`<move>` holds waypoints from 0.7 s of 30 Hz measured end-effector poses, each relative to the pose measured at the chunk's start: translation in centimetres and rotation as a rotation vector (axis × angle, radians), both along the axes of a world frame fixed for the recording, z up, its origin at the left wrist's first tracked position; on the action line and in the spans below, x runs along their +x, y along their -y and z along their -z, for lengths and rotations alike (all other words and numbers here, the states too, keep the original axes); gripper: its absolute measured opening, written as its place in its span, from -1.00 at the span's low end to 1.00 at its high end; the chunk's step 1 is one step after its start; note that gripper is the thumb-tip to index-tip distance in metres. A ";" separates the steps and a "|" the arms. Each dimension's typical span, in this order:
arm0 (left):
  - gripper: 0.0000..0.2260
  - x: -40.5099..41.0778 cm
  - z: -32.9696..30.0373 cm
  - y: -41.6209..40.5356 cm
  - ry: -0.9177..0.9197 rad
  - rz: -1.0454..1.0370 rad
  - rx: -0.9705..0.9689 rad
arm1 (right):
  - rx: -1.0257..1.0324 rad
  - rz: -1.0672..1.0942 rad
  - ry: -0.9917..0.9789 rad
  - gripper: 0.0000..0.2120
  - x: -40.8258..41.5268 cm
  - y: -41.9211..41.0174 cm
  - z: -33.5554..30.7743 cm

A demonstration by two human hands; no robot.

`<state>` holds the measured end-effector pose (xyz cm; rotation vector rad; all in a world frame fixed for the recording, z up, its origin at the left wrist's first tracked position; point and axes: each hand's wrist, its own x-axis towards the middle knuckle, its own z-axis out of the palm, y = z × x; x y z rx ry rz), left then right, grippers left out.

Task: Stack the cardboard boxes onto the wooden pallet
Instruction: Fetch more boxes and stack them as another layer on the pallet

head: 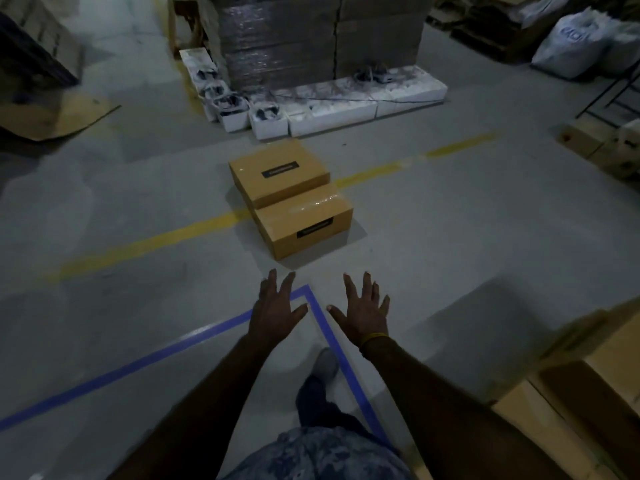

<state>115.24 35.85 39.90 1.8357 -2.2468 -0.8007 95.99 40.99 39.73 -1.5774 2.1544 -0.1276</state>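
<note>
Reaching forward, I have both hands empty with fingers spread wide: left hand (275, 311), right hand (363, 313), palms down above the grey concrete floor (121, 306), where blue tape (138, 367) turns a corner. The near cardboard box (304, 225) sits at twelve o'clock from the hands, apart from them, roughly centred so neither hand is clearly nearer. Its long axis runs from about eight to two o'clock. It is a low tan carton with glossy tape on top and a dark label on its side. The far cardboard box (278, 173) touches it behind, at eleven o'clock. Further back stands a shrink-wrapped stack (311, 36). I cannot make out the wooden pallet.
</note>
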 end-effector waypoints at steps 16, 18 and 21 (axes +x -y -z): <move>-0.27 -4.4 -0.2 30.5 0.110 0.039 0.078 | 0.017 0.080 0.107 -0.21 -4.4 29.3 0.7; -0.27 -4.3 0.4 34.0 0.126 0.055 0.080 | 0.025 0.105 0.105 -0.20 -4.6 31.7 1.2; -0.27 -3.9 2.0 39.8 0.144 0.112 0.090 | 0.039 0.152 0.115 -0.20 -4.7 35.7 2.5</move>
